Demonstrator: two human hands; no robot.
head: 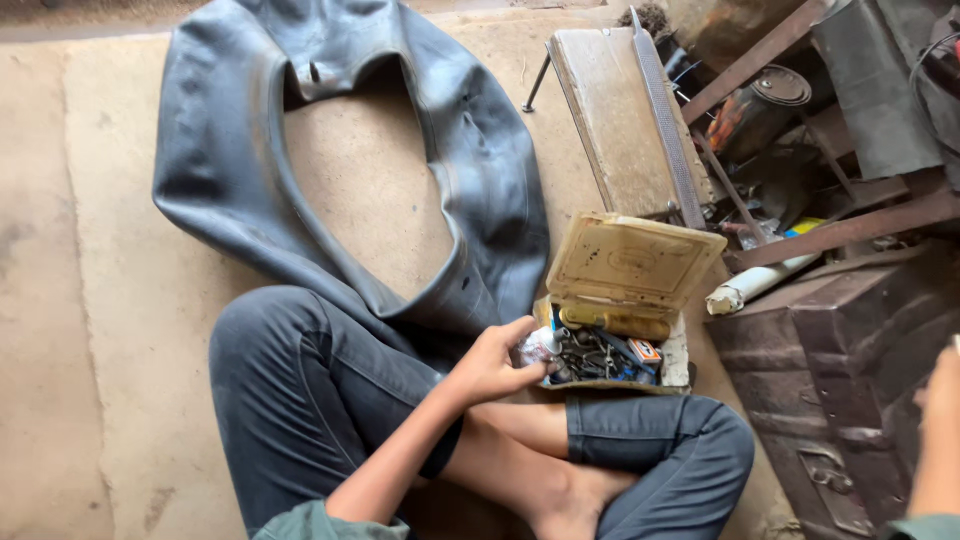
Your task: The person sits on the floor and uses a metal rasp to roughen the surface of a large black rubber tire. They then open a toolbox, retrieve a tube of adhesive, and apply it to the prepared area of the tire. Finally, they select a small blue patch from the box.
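I sit cross-legged on the floor in dark trousers. My left hand (pixel 495 362) reaches to the left corner of a small open box (pixel 672 362) that rests by my knee. Its fingers curl over a whitish plastic piece (pixel 540 346) there, and the thumb lies along the box's front edge. Whether the hand grips anything is unclear. The box holds several small dark metal parts (pixel 592 356) and a yellowish tube (pixel 615 322), and its worn yellow lid (pixel 632 262) stands open. Only part of my right hand (pixel 940 420) shows at the right edge, raised, with its fingers hidden.
A large limp black rubber inner tube (pixel 240 170) lies spread on the concrete floor ahead of my legs. A worn wooden stool or box (pixel 615 120) lies behind the small box. Rusty metal bars (pixel 850 228), a can (pixel 760 110) and a dark metal trunk (pixel 840 370) crowd the right side.
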